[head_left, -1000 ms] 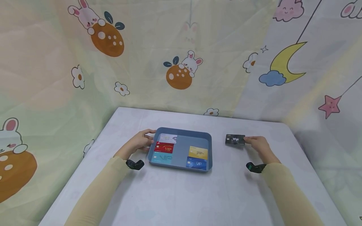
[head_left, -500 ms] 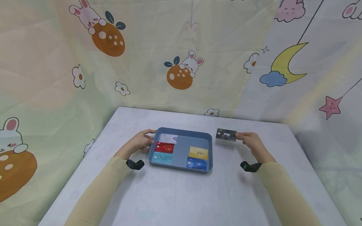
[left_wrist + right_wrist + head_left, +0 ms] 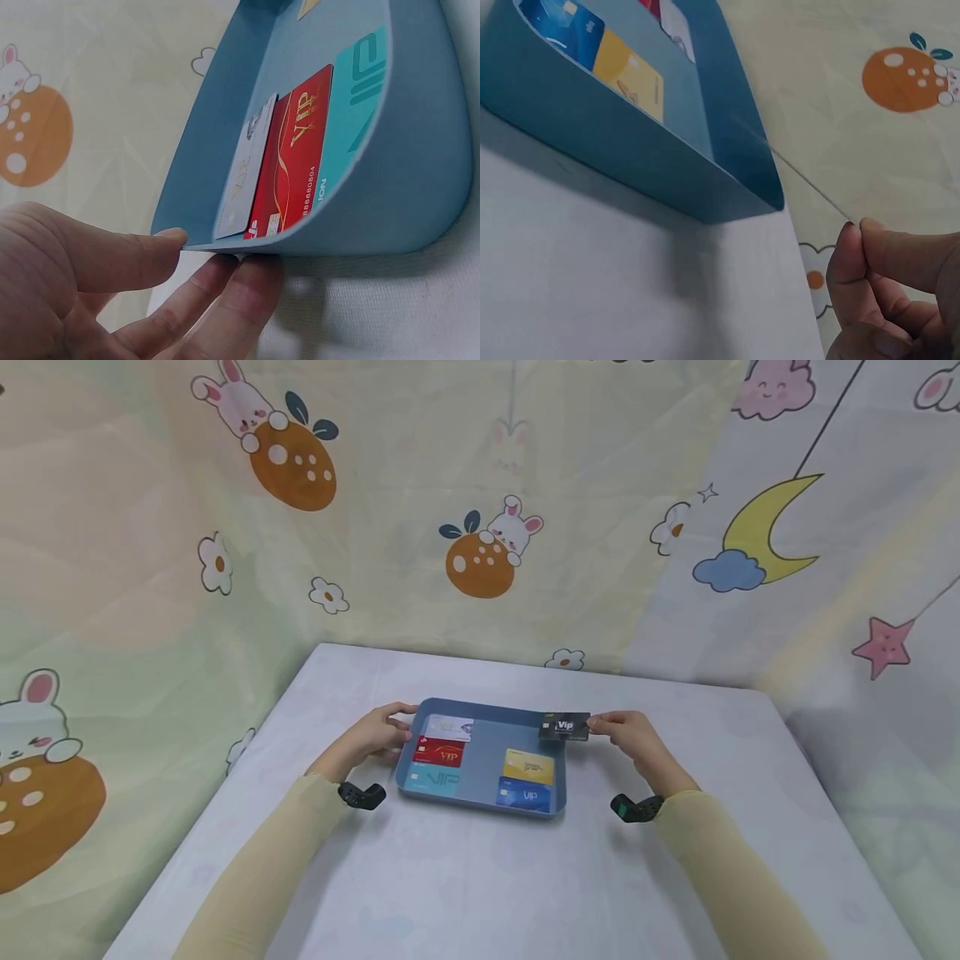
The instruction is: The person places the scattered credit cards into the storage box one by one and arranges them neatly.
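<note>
Between thumb and fingers, my right hand (image 3: 637, 739) pinches a black VIP card (image 3: 565, 727) by its right end. Held over the back right corner of the blue tray (image 3: 487, 727), the card appears edge-on in the right wrist view, raised above the rim. My left hand (image 3: 367, 739) holds the tray's left end, its thumb at the rim and fingers against the outer wall. Inside the tray, a white card (image 3: 448, 728), a red card (image 3: 438, 752) and a teal card (image 3: 433, 779) form a left column. A yellow card (image 3: 528, 766) lies behind a blue card (image 3: 525, 794) at right.
The tray stands on a table with a white cloth (image 3: 480, 885). Cartoon-printed curtains (image 3: 390, 527) enclose the table's back and sides. Black wrist cameras (image 3: 362, 795) sit at both cuffs.
My right hand has carried the black card leftward, from the table area right of the tray to over its back right corner. My left hand has stayed on the tray.
</note>
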